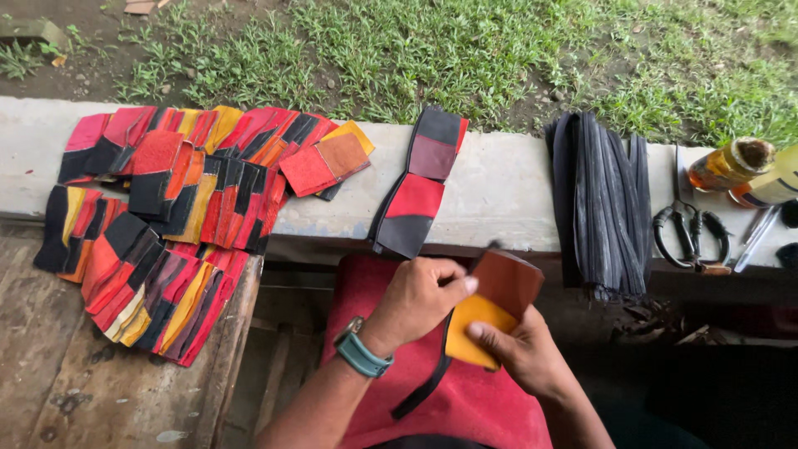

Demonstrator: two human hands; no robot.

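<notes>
My left hand [418, 301], with a teal watch on its wrist, pinches the upper left edge of a small leather piece [492, 305] that is brown on top and yellow below. My right hand [522, 353] grips the same piece from below, thumb on the yellow part. A black strip [424, 389] hangs from the piece down over a red cloth [465, 399] on my lap.
On the concrete ledge [499, 195] lie many red, orange, yellow and black leather patches [191, 179], a joined red-and-black strip [418, 187], a bundle of black strips [603, 204], scissors [688, 233] and amber bottles [731, 164]. More patches [141, 278] cover a wooden board at left. Grass lies beyond.
</notes>
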